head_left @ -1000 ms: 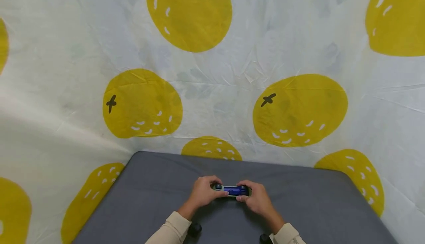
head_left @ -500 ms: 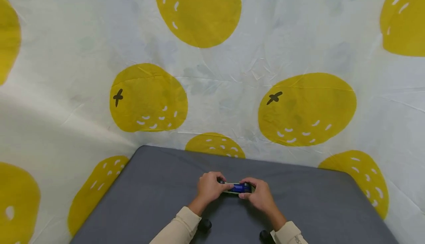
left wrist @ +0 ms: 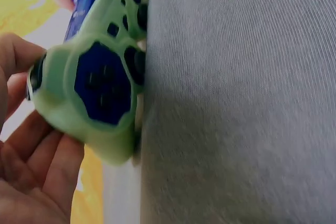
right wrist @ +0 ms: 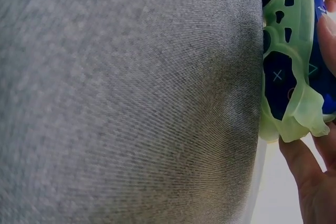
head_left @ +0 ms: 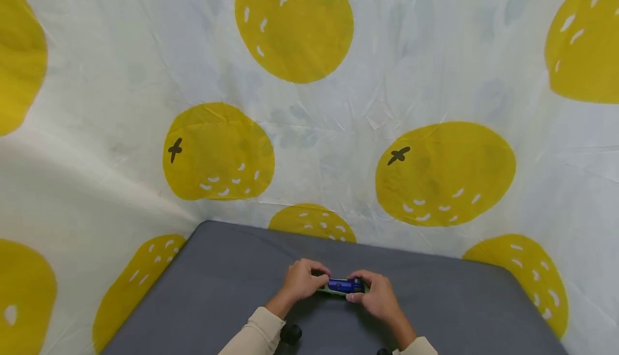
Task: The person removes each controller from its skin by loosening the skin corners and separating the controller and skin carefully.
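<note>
Both hands hold a blue game controller point(head_left: 341, 285) in a pale green rubbery cover point(left wrist: 105, 129), close over the grey table. In the left wrist view the cover lies round the directional buttons. At the other end, in the right wrist view, the cover point(right wrist: 294, 114) stands partly off, with bare blue body showing beside it. My left hand point(head_left: 300, 282) grips the left end, its thumb and fingertips at the cover's edge. Opposite it, my right hand point(head_left: 379, 293) pinches the right end between thumb and fingers.
A grey cloth-covered table point(head_left: 232, 269) spreads under the hands. Behind it hangs a white curtain point(head_left: 324, 156) printed with yellow fruit. A round black object point(head_left: 291, 334) shows beside the left sleeve, and another dark one point(head_left: 384, 352) by the right sleeve.
My left thumb has drawn back from the controller's blue front to its left end. The right hand keeps its hold. The head view has shifted slightly.
</note>
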Action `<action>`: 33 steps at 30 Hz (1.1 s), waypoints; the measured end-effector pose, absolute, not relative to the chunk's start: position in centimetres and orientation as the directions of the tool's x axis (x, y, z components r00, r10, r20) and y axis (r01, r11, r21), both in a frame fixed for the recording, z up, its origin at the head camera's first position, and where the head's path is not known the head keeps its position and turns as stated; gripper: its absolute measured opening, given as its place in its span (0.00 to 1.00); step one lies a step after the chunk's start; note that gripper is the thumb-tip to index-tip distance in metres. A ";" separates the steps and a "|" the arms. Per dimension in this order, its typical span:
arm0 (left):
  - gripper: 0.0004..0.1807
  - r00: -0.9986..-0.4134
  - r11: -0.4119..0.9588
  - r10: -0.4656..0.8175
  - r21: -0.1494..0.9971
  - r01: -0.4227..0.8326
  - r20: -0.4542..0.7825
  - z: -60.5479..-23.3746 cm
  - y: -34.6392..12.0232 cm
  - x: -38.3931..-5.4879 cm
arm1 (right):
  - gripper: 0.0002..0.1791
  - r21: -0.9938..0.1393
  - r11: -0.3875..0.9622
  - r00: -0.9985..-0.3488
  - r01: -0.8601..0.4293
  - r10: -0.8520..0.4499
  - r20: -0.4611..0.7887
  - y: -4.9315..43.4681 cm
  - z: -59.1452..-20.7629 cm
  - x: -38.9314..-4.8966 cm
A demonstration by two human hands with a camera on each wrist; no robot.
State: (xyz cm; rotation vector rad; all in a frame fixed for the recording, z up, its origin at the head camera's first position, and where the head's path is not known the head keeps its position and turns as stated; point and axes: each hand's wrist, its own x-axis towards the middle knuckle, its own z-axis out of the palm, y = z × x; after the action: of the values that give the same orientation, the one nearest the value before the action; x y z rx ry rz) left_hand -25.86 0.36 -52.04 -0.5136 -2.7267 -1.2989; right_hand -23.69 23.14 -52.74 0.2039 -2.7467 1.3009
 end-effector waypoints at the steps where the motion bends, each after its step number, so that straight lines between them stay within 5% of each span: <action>1: 0.07 -0.940 0.569 0.287 0.757 0.321 0.182 -52.1 0.1 -25.8 | 0.18 -0.762 0.627 -0.986 -0.162 -0.081 0.143 23.1 -52.7 -23.6; 5: 0.06 -0.943 0.551 0.314 0.788 0.276 0.111 -51.9 0.0 -25.6 | 0.18 -0.767 0.620 -0.986 -0.165 -0.079 0.148 23.0 -52.7 -23.5; 13: 0.06 -0.977 0.640 0.115 0.739 0.212 0.181 -51.8 3.0 -25.1 | 0.18 -0.790 0.603 -0.993 -0.110 -0.026 0.118 24.1 -52.1 -23.6; 22: 0.05 -0.920 0.566 0.359 0.748 0.347 0.155 -51.6 1.5 -25.9 | 0.19 -0.795 0.601 -0.997 -0.078 -0.042 0.066 24.3 -52.5 -23.1; 33: 0.12 -0.838 0.644 0.520 0.570 0.510 0.163 -51.0 -0.7 -27.0 | 0.18 -0.794 0.594 -0.992 -0.129 -0.076 0.105 22.8 -52.6 -24.3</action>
State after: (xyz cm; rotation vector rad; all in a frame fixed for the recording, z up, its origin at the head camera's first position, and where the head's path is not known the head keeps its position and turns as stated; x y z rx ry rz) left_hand -27.01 -0.65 -50.96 -0.8973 -2.8627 -0.9840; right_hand -24.28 22.79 -52.63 0.1769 -2.7510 1.3775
